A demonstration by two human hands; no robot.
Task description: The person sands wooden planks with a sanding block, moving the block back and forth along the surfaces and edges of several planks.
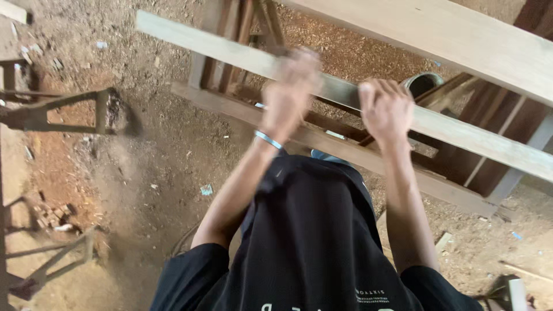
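A long pale wooden plank [196, 43] runs slanting from the upper left to the right edge. My left hand [291, 92], blurred and with a thin metal bangle at the wrist, is closed around the plank near its middle. A little further right along the same plank, my right hand [386, 109] grips it from above. Beneath the plank lies a darker wooden frame [345, 151] of several rails. My black shirt fills the lower middle of the view.
A wide pale board [461, 34] crosses the upper right. A round metal can [423, 82] sits among the frame's rails. Metal stands [57, 109] are at the left on a dirt floor strewn with sawdust and wood scraps [55, 219].
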